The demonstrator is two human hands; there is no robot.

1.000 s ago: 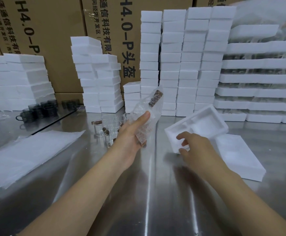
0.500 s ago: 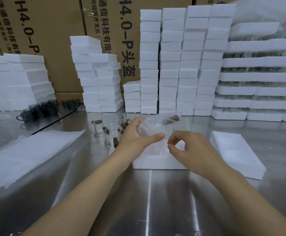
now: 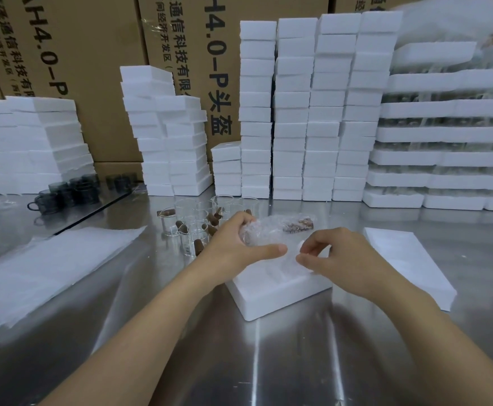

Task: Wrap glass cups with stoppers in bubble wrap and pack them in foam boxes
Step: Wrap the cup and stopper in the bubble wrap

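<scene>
Bubble-wrapped cup (image 3: 264, 234) clutched in left grip (image 3: 239, 244) over the box (image 3: 268, 297); right grip (image 3: 336, 259) pinches the wrap (image 3: 293, 250). Slip, and it could unroll.

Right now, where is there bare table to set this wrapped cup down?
Bare steel lies at the near edge, in front of the foam box, and behind the lid up to the foam stacks. A strip between the bubble-wrap sheets and the box is free. Crowded: the glass cups behind the left hand.
</scene>
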